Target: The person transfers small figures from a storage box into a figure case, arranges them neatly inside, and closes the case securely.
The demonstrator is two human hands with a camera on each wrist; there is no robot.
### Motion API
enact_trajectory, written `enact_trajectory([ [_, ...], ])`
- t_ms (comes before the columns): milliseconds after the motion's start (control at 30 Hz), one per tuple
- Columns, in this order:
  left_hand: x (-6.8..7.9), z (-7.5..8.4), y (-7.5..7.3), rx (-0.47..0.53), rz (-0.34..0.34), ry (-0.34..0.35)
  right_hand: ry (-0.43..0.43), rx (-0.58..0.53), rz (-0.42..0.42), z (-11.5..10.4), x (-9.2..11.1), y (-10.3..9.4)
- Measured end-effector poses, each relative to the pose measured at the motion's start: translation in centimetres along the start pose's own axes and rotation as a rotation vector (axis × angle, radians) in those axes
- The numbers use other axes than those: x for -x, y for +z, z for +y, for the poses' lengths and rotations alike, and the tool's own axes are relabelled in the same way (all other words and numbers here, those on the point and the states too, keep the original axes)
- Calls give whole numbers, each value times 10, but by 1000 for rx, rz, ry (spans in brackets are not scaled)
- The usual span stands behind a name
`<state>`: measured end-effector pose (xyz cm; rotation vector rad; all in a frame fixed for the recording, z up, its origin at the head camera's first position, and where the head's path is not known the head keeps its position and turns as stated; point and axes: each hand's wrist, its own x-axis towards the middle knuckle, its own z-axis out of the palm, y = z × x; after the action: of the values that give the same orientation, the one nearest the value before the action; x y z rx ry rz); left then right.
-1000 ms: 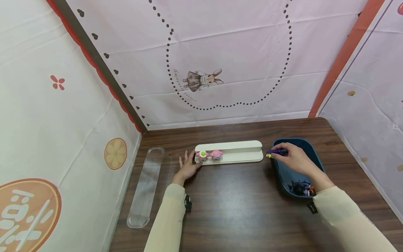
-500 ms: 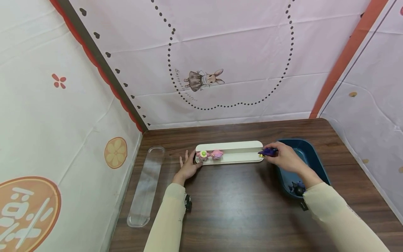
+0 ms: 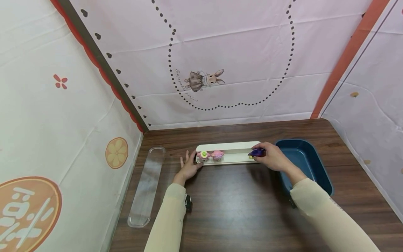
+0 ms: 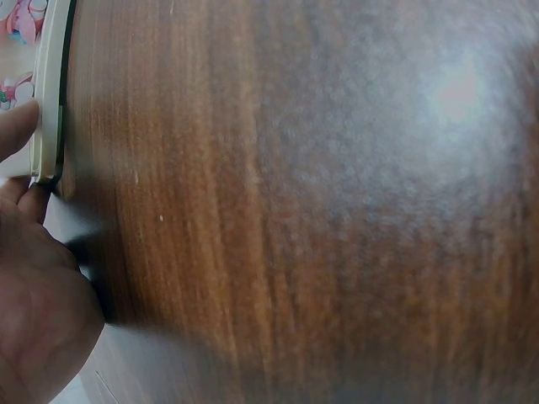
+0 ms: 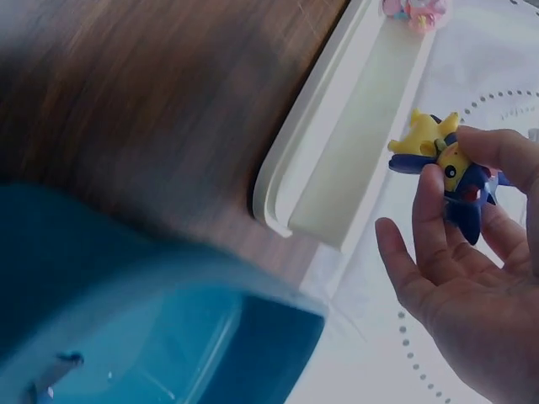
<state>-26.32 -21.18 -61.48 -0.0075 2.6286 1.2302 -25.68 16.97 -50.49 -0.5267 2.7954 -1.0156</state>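
Observation:
A long white display stand (image 3: pixel 234 159) with a raised back ledge lies toward the far side of the table. Two pink figurines, one (image 3: pixel 204 155) with a yellow-green top and another (image 3: pixel 217 155) beside it, stand at its left end. My left hand (image 3: pixel 187 170) grips that end, thumb at the front edge and fingers around the side. Above the stand's right end, my right hand (image 3: pixel 273 157) pinches a small figurine (image 5: pixel 452 168), yellow with a dark blue-purple outfit, between thumb and fingers. In the right wrist view it hangs clear of the stand.
A dark blue bin (image 3: pixel 327 185) stands right of the display stand, partly hidden by the right arm; a dark item (image 5: pixel 59 370) shows inside it. A clear plastic cover (image 3: pixel 146 189) lies at the left. Printed cloth walls (image 3: pixel 239 63) enclose the back and sides.
My right hand has carried the blue-purple figurine leftward from the bin's edge to over the stand's right end. The left hand has kept its hold on the stand.

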Motion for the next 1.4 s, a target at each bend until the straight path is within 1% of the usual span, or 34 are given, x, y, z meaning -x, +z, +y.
enact_trajectory([
  [100, 0, 1, 0, -2, 2, 2, -7, -18, -7, -2, -6, 6],
  [233, 0, 2, 0, -10, 3, -1, 9, -48, -3, -5, -13, 15],
  [367, 0, 1, 0, -13, 3, -2, 19, -62, 18, -7, -20, 26],
  [467, 0, 0, 0, -11, 1, -3, 7, -67, 37, -8, -24, 34],
  [700, 0, 1, 0, -16, 0, -7, 12, -53, 39, -13, -28, 49],
  [833, 1, 2, 0, -6, 4, -11, -1, -41, 50, -15, -32, 57],
  [1033, -1, 1, 0, -9, 4, -15, -12, -5, 81, -18, -40, 71],
  [1300, 1, 3, 0, -10, 7, -26, -41, 9, 157, -26, -50, 87],
  [1400, 1, 3, 1, -7, 5, -23, -41, 17, 170, -28, -53, 92],
])
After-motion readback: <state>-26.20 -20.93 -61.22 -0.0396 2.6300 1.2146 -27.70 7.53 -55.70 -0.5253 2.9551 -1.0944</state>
